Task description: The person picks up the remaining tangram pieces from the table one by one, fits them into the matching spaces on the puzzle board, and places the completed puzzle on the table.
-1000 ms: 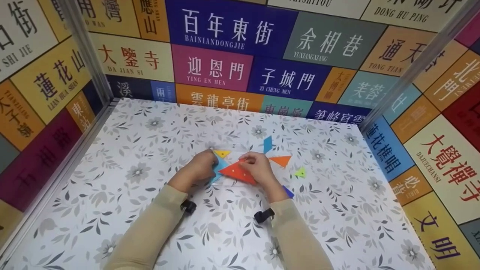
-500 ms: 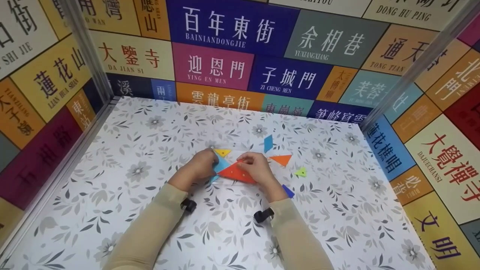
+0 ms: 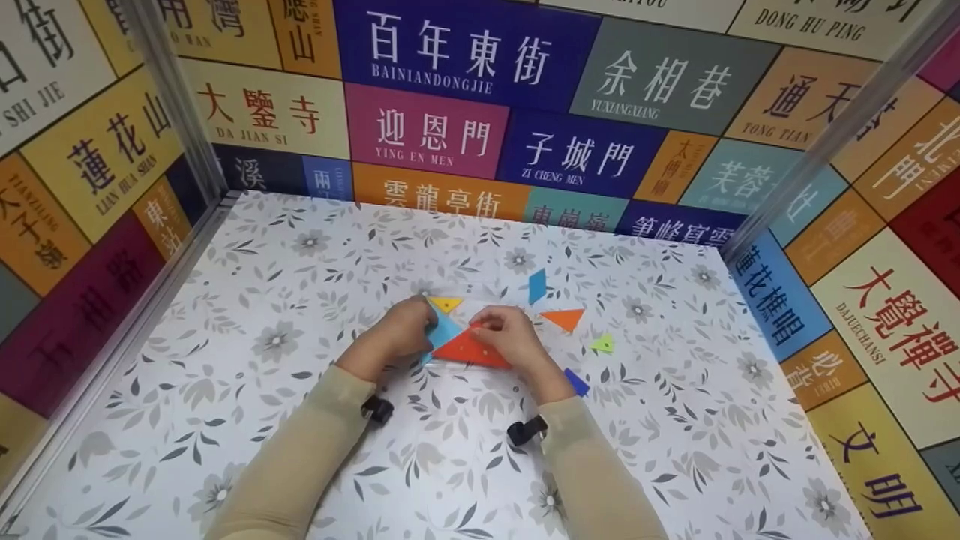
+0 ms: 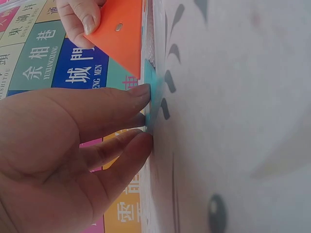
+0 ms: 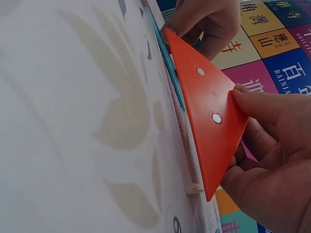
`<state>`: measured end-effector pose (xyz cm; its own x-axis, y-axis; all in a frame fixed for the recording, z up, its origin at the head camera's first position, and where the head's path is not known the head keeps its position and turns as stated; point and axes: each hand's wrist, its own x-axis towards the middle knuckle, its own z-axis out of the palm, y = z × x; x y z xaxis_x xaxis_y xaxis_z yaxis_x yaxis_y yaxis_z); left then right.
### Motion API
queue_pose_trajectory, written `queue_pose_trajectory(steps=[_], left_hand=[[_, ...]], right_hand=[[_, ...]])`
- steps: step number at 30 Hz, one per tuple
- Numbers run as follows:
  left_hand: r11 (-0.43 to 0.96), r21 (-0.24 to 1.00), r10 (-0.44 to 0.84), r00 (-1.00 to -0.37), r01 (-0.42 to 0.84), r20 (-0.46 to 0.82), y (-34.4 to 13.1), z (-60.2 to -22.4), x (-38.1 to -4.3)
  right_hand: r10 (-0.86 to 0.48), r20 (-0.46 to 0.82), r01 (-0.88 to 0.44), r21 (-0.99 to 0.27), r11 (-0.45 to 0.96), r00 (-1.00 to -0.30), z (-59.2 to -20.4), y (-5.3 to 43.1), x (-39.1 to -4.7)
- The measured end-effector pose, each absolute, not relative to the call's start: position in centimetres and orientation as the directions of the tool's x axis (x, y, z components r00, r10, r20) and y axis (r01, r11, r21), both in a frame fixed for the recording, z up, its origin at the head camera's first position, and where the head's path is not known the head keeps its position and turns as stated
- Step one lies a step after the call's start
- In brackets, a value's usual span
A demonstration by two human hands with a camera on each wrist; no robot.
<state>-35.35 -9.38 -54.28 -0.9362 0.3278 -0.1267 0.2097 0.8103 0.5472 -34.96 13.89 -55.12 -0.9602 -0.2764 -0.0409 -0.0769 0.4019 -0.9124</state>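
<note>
My right hand [image 3: 511, 334] pinches a large red-orange tangram triangle [image 5: 209, 92] between thumb and fingers. The triangle is tilted low over a thin, clear-edged board [image 5: 192, 179], with two round silver dots on the side facing the right wrist camera. A light blue tangram piece [image 3: 444, 328] lies on the board, partly covered by the red triangle. At its left edge, my left hand [image 3: 401, 328] holds it with thumb and fingertips, seen close up in the left wrist view. A small yellow triangle [image 3: 445, 304] lies just beyond, near the left fingers.
Right of the board lie a blue parallelogram [image 3: 537, 286], an orange triangle [image 3: 564, 320] and a small lime-green triangle [image 3: 603, 343]. A dark blue piece [image 3: 576, 382] shows partly beside the right wrist. Patterned walls [image 3: 427, 131] stand behind the flowered table [image 3: 277, 341].
The red triangle has shifted slightly left, its left corner now overlapping more of the light blue piece. The right hand moved with it; the left hand has stayed nearly in place.
</note>
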Motion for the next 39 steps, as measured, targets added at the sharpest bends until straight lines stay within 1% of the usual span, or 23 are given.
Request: queue_pose_trajectory(steps=[10,19,29,39], left_hand=[[0.798,0.538,0.361,-0.930,0.273,-0.064,-9.49,-54.40,-35.41],[0.806,0.551,0.324,-0.940,0.215,-0.106,-9.31,-54.33,-35.44],[0.801,0.554,0.333,-0.938,0.226,-0.100,-9.42,-54.42,-35.36],[0.794,0.548,0.350,-0.935,0.263,-0.058,-9.41,-54.33,-35.11]], right_hand=[[-0.315,0.012,-0.152,-0.892,0.425,-0.949,-55.38,13.69,-34.95],[-0.341,0.035,-0.180,-0.897,0.404,-0.939,-55.50,13.66,-34.96],[-0.360,0.060,-0.219,-0.881,0.420,-0.931,-55.75,13.50,-34.94],[-0.371,0.057,-0.228,-0.871,0.435,-0.927,-55.82,13.44,-34.98]])
